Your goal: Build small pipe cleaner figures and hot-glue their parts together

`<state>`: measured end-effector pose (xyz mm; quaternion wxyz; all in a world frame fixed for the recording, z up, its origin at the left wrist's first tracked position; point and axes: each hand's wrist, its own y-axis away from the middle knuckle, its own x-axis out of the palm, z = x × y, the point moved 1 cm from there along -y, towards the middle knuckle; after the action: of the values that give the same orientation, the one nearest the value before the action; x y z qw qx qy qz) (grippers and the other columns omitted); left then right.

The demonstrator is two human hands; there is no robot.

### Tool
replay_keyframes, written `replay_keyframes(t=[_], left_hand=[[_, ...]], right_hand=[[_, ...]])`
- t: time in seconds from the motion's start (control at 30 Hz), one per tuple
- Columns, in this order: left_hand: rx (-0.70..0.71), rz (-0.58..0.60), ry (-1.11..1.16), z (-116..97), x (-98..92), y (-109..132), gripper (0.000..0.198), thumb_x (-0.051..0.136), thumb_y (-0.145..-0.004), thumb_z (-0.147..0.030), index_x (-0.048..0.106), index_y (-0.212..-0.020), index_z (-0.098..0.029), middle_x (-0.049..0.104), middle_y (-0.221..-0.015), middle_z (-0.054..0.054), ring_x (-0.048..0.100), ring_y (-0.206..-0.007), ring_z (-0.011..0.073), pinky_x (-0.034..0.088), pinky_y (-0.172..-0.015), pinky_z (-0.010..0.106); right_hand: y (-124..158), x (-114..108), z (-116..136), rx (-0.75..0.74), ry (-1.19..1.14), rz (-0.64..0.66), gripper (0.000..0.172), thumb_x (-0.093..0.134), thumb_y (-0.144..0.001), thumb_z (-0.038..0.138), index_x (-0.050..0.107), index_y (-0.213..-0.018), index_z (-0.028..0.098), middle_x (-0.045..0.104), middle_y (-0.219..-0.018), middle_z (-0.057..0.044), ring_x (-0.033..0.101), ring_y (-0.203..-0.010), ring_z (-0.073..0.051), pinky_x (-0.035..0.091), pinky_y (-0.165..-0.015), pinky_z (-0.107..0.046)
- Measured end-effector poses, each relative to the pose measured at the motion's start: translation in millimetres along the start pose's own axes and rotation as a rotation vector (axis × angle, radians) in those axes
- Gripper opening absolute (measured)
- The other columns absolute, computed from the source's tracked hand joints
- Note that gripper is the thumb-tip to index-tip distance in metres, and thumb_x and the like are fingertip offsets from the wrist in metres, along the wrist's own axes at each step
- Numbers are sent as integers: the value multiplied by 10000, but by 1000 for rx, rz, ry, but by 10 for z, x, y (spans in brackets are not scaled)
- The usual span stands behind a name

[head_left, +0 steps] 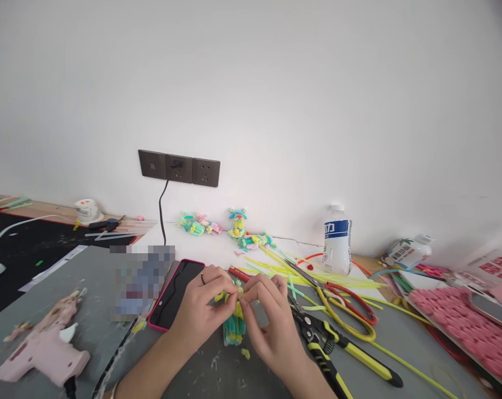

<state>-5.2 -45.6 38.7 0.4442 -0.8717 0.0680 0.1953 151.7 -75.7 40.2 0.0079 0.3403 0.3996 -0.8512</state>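
Between my two hands is a small teal and yellow pipe-cleaner figure (234, 328), its lower part showing below my fingers. My left hand (206, 302), with a dark ring on one finger, pinches its upper part from the left. From the right, the fingertips of my right hand (269, 318) close on the same upper part. The fingers hide exactly which small piece each one grips. Just right of my right hand lie yellow-and-black pliers (317, 327) and scissors (334, 299) with red and yellow handles. A phone (176, 293) in a pink case lies beside my left hand.
A pink hot glue gun (46, 343) lies at the left. Finished-looking pipe-cleaner figures (237, 224) stand by the wall. Loose yellow pipe cleaners (350, 280) spread to the right, near a white bottle (337, 244). A black cord (161, 213) runs down from the sockets (179, 168).
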Motion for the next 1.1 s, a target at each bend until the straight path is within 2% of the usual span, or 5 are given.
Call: replay_keyframes(t=[0.3,0.53,0.7,0.93,1.1], left_hand=[[-144,-7,140,-10,24,5,190,574,-843,-44,549,-739,-202,566,-695,-18,489,-614,102,364,-554,210],[-308,97,443,-18,-16,18,98,611,-834,-143,596,-755,-198,555,-701,-3,488,-632,126,377,-558,234],[-376,108,393,-27,-14,10,85,604,-813,-139,600,-742,-185,540,-709,2,492,-642,130,371,-566,244],[-207,38,171,-37,-22,8,132,599,-842,-112,593,-744,-199,594,-693,-1,499,-622,124,380,-561,235],[-22,-53,72,-47,-21,13,149,618,-829,-69,596,-788,-211,633,-719,0,567,-670,142,450,-660,269]], right_hand=[[-16,-3,-13,36,-78,-96,183,447,-913,65,444,-824,224,537,-772,17,543,-741,-166,278,-716,-332],[18,-25,-3,37,-202,-103,177,397,-945,89,457,-850,226,518,-755,27,509,-686,-150,295,-717,-336],[21,-28,-37,50,-211,-143,140,472,-927,101,485,-861,223,546,-778,18,526,-727,-157,310,-719,-336],[34,17,-39,130,-354,-155,130,487,-947,155,524,-844,226,550,-765,-8,522,-745,-186,352,-711,-346],[54,57,-29,170,-438,-135,124,502,-960,225,538,-841,227,544,-763,-16,515,-749,-194,374,-726,-353]])
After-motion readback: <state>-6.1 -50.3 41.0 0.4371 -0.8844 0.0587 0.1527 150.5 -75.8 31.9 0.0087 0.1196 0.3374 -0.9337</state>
